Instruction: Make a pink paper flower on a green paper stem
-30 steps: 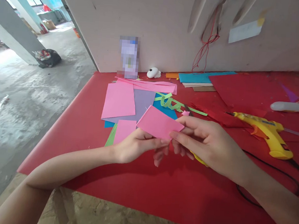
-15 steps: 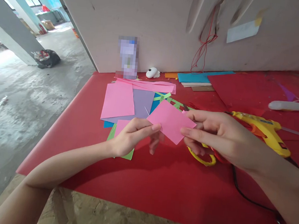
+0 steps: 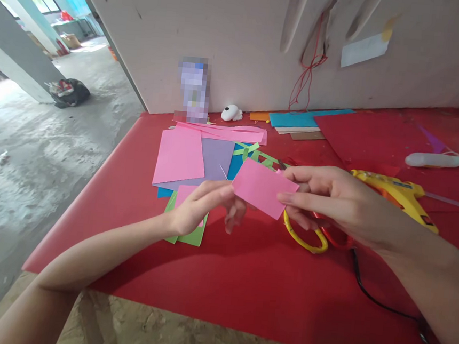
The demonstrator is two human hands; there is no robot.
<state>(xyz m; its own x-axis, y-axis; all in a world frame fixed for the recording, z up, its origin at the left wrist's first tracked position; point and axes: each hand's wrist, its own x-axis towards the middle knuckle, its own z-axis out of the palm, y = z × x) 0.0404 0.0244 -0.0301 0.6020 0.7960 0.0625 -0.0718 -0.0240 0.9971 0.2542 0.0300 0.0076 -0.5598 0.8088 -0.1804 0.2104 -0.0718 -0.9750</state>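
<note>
A small pink paper rectangle (image 3: 263, 187) is held up above the red table (image 3: 243, 285). My right hand (image 3: 331, 202) pinches its right edge between thumb and fingers. My left hand (image 3: 204, 204) touches the paper's left corner with thumb and fingertips closed on it. Below my right hand lie scissors with yellow and red handles (image 3: 308, 238). Under my left hand a green sheet (image 3: 192, 235) and a pink piece show.
A pile of pink, lilac and blue paper sheets (image 3: 199, 156) and green strips (image 3: 255, 153) lies behind my hands. A yellow glue gun (image 3: 400, 195) with a black cord lies to the right, a white tube (image 3: 435, 159) beyond it. Coloured sheets (image 3: 306, 120) rest against the back board.
Both hands have lifted the pink rectangle and shifted it right. My left hand slid from its bottom edge to its left corner. The scissors came into view.
</note>
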